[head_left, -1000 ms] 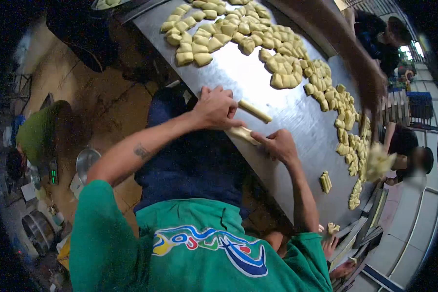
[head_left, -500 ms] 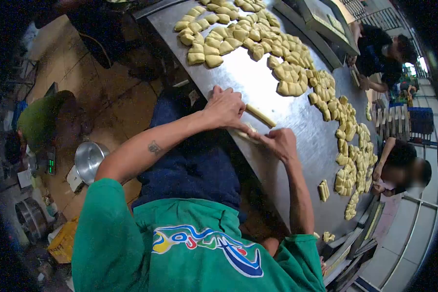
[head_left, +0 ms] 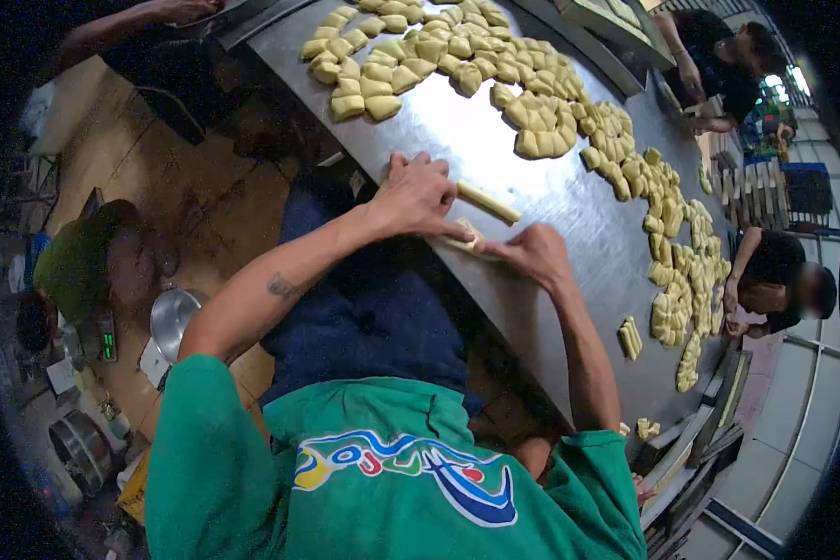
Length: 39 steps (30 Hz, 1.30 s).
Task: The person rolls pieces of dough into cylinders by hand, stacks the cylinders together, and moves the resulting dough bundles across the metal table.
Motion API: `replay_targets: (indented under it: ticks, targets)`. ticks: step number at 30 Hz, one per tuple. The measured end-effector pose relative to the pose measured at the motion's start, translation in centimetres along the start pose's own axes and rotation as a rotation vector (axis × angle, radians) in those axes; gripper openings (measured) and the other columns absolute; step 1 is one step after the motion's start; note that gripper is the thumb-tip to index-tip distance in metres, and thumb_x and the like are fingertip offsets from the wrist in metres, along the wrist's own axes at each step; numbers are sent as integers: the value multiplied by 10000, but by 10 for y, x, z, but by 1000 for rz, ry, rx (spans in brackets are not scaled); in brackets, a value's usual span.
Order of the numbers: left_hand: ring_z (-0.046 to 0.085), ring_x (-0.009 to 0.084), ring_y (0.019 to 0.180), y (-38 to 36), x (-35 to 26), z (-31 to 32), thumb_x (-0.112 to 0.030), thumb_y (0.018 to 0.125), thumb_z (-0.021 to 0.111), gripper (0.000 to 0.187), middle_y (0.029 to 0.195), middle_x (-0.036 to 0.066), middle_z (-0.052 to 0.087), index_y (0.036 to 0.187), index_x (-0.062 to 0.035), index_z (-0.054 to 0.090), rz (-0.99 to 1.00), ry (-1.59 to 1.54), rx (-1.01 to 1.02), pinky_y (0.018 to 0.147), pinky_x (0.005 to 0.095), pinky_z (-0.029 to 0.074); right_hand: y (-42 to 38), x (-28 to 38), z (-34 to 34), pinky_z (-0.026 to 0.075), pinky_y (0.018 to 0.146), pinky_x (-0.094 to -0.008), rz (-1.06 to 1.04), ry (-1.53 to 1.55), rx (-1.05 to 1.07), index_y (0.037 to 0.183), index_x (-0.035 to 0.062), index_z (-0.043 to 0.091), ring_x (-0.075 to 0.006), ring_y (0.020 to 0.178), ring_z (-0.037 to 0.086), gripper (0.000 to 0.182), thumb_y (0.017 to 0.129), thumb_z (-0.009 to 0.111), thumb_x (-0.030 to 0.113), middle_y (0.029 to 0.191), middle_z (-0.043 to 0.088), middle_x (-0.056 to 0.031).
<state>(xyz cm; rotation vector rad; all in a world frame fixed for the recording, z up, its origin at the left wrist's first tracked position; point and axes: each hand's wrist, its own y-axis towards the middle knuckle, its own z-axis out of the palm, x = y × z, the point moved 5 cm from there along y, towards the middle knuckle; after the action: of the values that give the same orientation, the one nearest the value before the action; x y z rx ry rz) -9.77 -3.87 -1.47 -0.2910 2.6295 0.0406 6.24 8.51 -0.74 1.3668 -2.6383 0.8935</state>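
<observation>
My left hand is at the near edge of the metal table, its thumb stretched to a flat dough piece. On the other end of this piece, the fingers of my right hand press together. Just beyond lies a rolled dough stick, one end close to my left fingers. Many cut dough pieces cover the far part of the table. A few short dough sticks rest side by side to the right.
Two people in dark clothes work along the table's far side. Another person's arm shows at top left. A metal tray stands at the far edge. A metal bowl and a person in green are at left.
The view has shifted slightly, so the table and dough appear moved. My right hand has turned a little, and more of the flat dough shows between my hands.
</observation>
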Motion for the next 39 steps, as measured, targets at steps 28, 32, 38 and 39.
replay_targets:
  ticks: [28,32,38,39]
  targets:
    - [504,271,969,11,11,-1,-653,727,678,517,882,47,567,646,-147,614,96,30,-115,792,443,323,7,-1,-10,486,525,-367,154,-61,-149,619,-40,701,-226,472,599,816,673,656,773,493,587,-120]
    - [503,267,972,6,11,0,-650,717,688,517,874,53,553,655,-145,596,29,-71,-126,825,445,314,-8,-20,-2,488,531,-362,238,250,-100,625,-30,708,-217,496,618,731,718,682,695,489,585,-118]
    - [521,246,930,7,5,4,-624,741,678,500,832,47,552,717,-129,605,60,78,-368,830,455,329,-17,-4,-3,468,501,-376,144,-96,-491,608,4,697,-300,478,610,661,725,698,655,507,581,-181]
    - [531,242,897,6,4,2,-612,761,669,492,835,47,561,757,-122,626,84,102,-385,826,436,339,-15,-12,-1,459,489,-384,108,51,-485,584,9,678,-315,467,590,625,753,696,611,503,577,-165]
